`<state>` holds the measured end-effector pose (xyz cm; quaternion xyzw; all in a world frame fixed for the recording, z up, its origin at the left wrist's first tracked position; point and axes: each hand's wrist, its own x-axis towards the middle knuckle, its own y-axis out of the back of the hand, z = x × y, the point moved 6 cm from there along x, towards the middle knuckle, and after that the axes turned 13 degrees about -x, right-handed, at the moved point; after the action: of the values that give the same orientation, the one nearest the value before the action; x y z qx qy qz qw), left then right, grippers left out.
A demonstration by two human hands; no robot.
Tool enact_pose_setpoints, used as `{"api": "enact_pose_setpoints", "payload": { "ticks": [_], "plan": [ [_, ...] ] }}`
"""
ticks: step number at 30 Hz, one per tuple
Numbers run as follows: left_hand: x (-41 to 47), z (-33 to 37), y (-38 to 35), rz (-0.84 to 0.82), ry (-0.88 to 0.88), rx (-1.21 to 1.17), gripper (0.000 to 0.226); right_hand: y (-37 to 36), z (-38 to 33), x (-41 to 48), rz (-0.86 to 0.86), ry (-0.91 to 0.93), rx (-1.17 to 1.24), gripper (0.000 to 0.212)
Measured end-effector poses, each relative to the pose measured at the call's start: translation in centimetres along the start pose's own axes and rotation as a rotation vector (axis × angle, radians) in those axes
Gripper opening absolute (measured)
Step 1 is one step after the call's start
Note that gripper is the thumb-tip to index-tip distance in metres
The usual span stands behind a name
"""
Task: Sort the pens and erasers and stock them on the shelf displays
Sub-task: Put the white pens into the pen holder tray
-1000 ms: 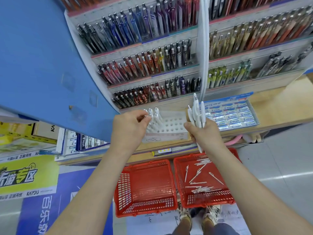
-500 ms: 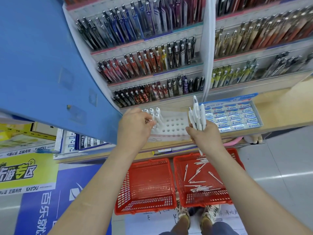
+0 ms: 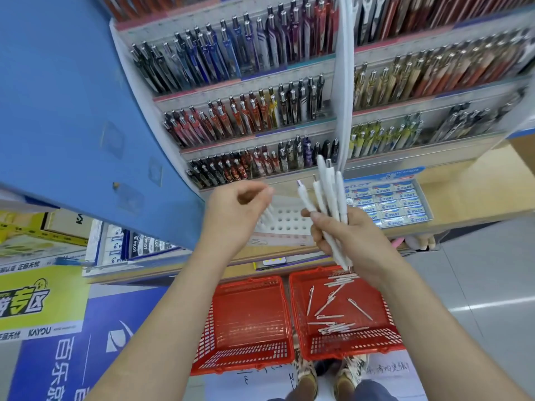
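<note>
Fingers of the left hand (image 3: 237,209) have lifted off the white holed tray (image 3: 286,222) they were working at half a second ago. That hand now hovers above it, loosely curled and holding nothing. The right hand (image 3: 351,238) stays wrapped around a fanned bundle of white pens (image 3: 327,195), raised just beside the eraser box (image 3: 388,204). Below, loose pens (image 3: 337,328) lie in the right red basket (image 3: 356,347).

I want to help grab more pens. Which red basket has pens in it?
The red basket on the person's right, below the right hand: white pens lie scattered in it. The left basket shows only its bare floor.
</note>
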<state>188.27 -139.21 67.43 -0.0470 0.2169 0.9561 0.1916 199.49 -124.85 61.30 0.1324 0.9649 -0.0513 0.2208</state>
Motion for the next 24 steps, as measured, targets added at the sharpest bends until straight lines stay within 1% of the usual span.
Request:
{"api": "enact_pose_setpoints", "payload": {
  "ticks": [1,2,4,5,7,9,11,15,16,18,20,21,24],
  "plan": [
    [0.0,0.4,-0.8,-0.063,0.073,-0.127,0.007,-0.5,-0.7,-0.3,-0.079,0.027,-0.005,0.014],
    [-0.1,0.6,-1.4,-0.123,0.122,-0.206,0.012,-0.9,-1.4,-0.6,-0.134,0.053,-0.018,0.012],
    [-0.3,1.1,-2.2,-0.190,0.165,-0.322,0.019,-1.3,-2.2,-0.9,-0.171,0.084,-0.043,0.015],
    [-0.4,1.3,-2.1,-0.185,0.164,-0.370,0.018,-1.4,-2.2,-1.0,-0.171,0.088,-0.040,0.017],
    [-0.3,1.4,-1.3,-0.123,0.142,-0.422,0.011,-1.2,-1.8,-1.1,-0.176,0.072,0.005,0.019],
    [-0.1,1.4,0.0,-0.042,0.116,-0.454,0.006,-0.9,-1.1,-1.1,-0.184,0.044,0.061,0.030],
    [0.3,1.4,1.2,0.005,0.095,-0.477,0.005,-0.4,-0.6,-1.1,-0.167,0.020,0.109,0.033],
    [0.2,1.9,2.0,-0.025,0.072,-0.426,0.006,-0.1,0.1,-0.5,-0.109,-0.022,0.166,0.021],
    [0.3,2.0,2.3,0.000,0.051,-0.416,0.007,0.0,0.4,-0.3,-0.068,-0.042,0.170,0.020],
    [0.7,2.4,3.7,0.109,-0.022,-0.378,0.010,0.5,1.1,0.2,0.043,-0.085,0.149,0.018],
    [1.3,2.9,4.8,0.208,-0.100,-0.265,0.011,1.2,1.7,0.4,0.136,-0.115,0.119,0.017],
    [1.6,2.9,5.0,0.229,-0.124,-0.191,0.012,1.5,2.0,0.4,0.163,-0.125,0.114,0.015],
    [2.2,2.0,4.2,0.228,-0.157,-0.004,0.017,1.8,2.5,0.4,0.194,-0.131,0.132,0.007]
  ]
}}
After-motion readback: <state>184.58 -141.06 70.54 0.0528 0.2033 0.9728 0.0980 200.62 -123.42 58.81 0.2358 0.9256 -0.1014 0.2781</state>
